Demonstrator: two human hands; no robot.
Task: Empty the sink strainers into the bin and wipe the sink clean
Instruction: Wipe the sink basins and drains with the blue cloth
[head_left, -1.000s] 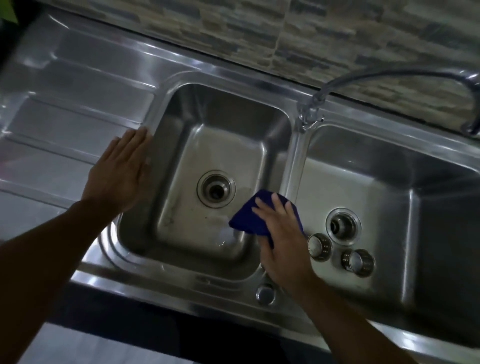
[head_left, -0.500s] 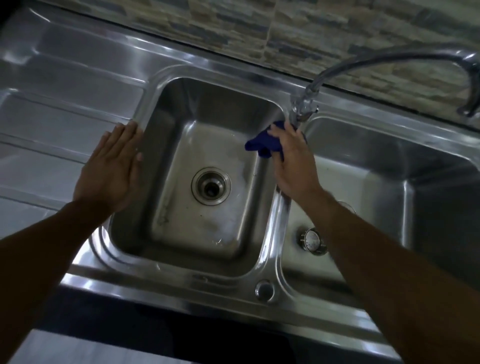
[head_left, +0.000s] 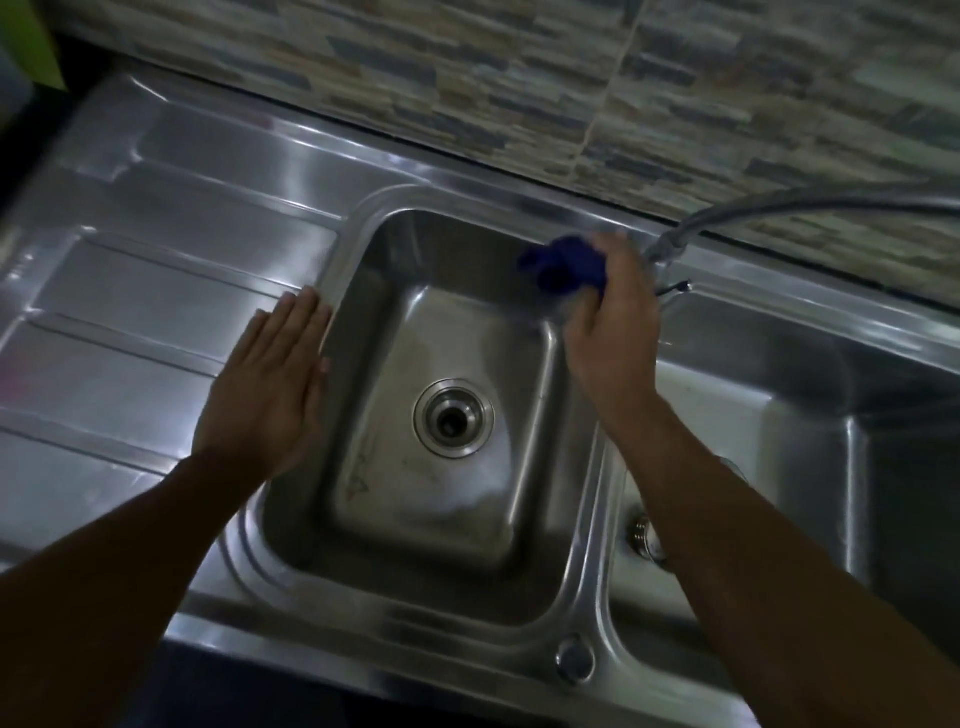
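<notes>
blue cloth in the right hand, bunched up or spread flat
Bunched up: the blue cloth sits crumpled in a wad, gripped by the right hand.

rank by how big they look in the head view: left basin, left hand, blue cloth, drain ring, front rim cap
1. left basin
2. left hand
3. blue cloth and drain ring, about alike; the cloth is bunched in the right hand, partly hidden
4. front rim cap
</notes>
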